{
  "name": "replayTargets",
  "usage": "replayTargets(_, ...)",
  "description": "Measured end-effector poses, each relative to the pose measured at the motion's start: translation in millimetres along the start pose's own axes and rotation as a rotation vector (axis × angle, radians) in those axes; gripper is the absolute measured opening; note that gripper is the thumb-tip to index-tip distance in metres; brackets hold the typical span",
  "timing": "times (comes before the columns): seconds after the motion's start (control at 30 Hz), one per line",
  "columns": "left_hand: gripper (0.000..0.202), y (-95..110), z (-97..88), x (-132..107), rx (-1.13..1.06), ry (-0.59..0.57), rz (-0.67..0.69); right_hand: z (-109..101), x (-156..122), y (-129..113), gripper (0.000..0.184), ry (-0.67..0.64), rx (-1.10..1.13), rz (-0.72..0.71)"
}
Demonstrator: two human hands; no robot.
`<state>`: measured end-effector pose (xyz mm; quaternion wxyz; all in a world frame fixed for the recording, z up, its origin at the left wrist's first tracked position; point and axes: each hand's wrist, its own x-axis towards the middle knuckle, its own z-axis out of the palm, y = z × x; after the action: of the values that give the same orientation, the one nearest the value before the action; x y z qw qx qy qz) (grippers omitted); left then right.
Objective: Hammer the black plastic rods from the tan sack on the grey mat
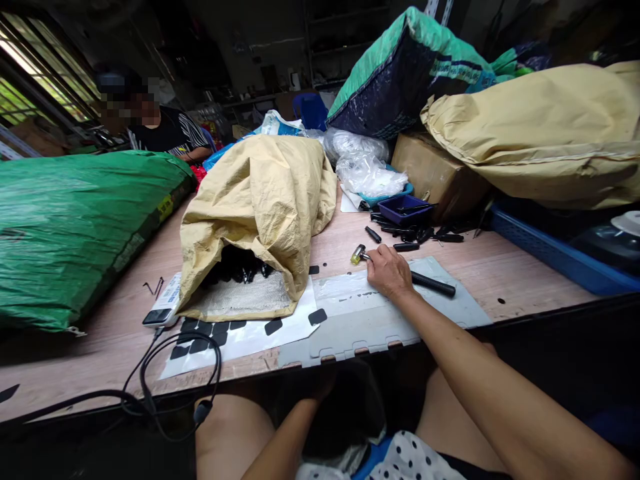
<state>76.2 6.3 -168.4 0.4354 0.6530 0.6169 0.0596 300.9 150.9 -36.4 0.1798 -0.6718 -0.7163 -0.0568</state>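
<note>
My right hand [390, 272] is closed around a small hammer [434, 284] with a yellow-tipped metal head and a black handle. The hammer lies low over a grey plastic sheet [345, 330] at the table's front. Beneath the table edge, my left hand [323, 385] reaches into shadow beside a dark bag, and its fingers are hidden. Past the hammer head are several black handle-like parts [406, 247] and a small dark-blue tray [405, 208]. To the left, an open beige sack [260, 200] shows black pieces inside its mouth.
A white sheet with black stickers [240, 340] lies before the sack, near a white device [164, 307] with a looped cable [220, 363]. A green sack [80, 233] fills the left. A cardboard box [435, 173] and blue basket [560, 247] stand right. Another person [170, 133] sits behind.
</note>
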Motion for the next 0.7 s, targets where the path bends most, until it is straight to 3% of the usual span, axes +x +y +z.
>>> replayTargets(0.07,0.038,6.5,-8.8,-8.8,0.033,-0.127,-0.052,0.9,-0.1,0.4,0.029,0.006,0.003,0.003)
replayTargets(0.13,0.040,17.0,-30.5,-28.1,0.053,-0.281,-0.025,1.8,-0.2,0.8,0.029,0.011,0.005,0.004)
replayTargets(0.23,0.043,37.2,-91.0,-66.2,-0.130,-0.650,0.167,2.7,-0.4,0.7,0.029,0.013,0.005,-0.002)
replayTargets(0.27,0.043,43.5,-115.8,-75.8,-0.288,-0.689,0.195,2.8,-0.5,0.6,0.029,0.015,0.003,-0.004)
replayTargets(0.3,0.043,49.1,-140.8,-81.4,-0.440,-0.633,0.217,2.9,-0.6,0.4,0.029,0.016,0.000,-0.004)
replayTargets(0.33,0.038,53.6,-164.5,-81.9,-0.583,-0.417,0.266,3.1,-0.7,0.2,0.029,0.018,-0.006,-0.004)
replayTargets(0.4,0.033,59.3,-203.9,-66.3,-0.771,0.173,0.341,3.3,-0.9,0.0,0.028,0.019,-0.016,0.001)
replayTargets(0.47,0.034,62.0,-229.1,-33.9,-0.750,0.659,0.260,3.3,-1.0,-0.1,0.028,0.020,-0.019,0.002)
replayTargets(0.5,0.034,62.9,-236.4,-15.1,-0.687,0.812,0.199,3.1,-1.0,-0.1,0.028,0.020,-0.017,0.002)
replayTargets(0.57,0.030,65.3,-242.3,19.2,-0.508,0.925,0.086,2.4,-1.0,-0.2,0.028,0.017,-0.009,0.001)
replayTargets(0.7,0.024,73.8,-234.5,51.0,-0.070,0.811,-0.121,0.8,-0.7,-0.4,0.028,0.003,0.006,0.010)
